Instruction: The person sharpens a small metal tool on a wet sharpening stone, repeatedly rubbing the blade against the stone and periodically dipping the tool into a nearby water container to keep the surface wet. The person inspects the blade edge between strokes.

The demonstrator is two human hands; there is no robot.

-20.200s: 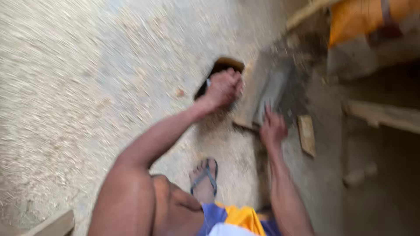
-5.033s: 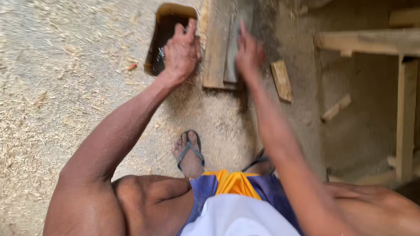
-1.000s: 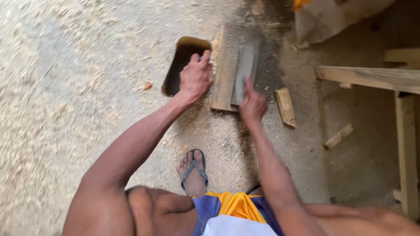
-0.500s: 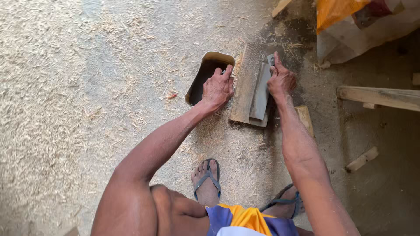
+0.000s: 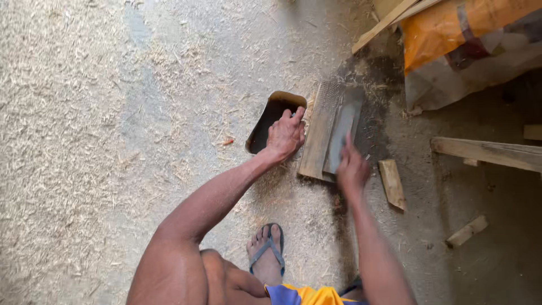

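Left hand (image 5: pixel 286 134) is set on the rim of the dish (image 5: pixel 271 120), fingers curled over its right edge; the dish is gripped there. The dish is dark, shallow and oblong, lying on the floor (image 5: pixel 141 113) just left of the board (image 5: pixel 322 135).

Right hand (image 5: pixel 353 166) is blurred. It is seen over the near end of the grey stone (image 5: pixel 342 135), fingers bent downward. Whether anything is held in it cannot be told.

The stone is a flat grey slab laid lengthwise on the board, towards the board's right side. The board lies flat on the floor, tilted slightly off vertical in the view, its near end by the right hand. A dark wet-looking patch is seen on the floor around the board's far right side.

A small wood block (image 5: pixel 392 183) lies on the floor just right of the right hand, apart from the board. A smaller offcut (image 5: pixel 466 230) lies further right. A plank (image 5: pixel 488 153) runs in from the right edge. An orange and white sack (image 5: pixel 468 45) sits at top right, with a wood strip (image 5: pixel 389 22) beside it.

The floor is covered with wood shavings, thickest on the left. One foot in a blue sandal (image 5: pixel 268 254) is planted below the board, between the two arms.
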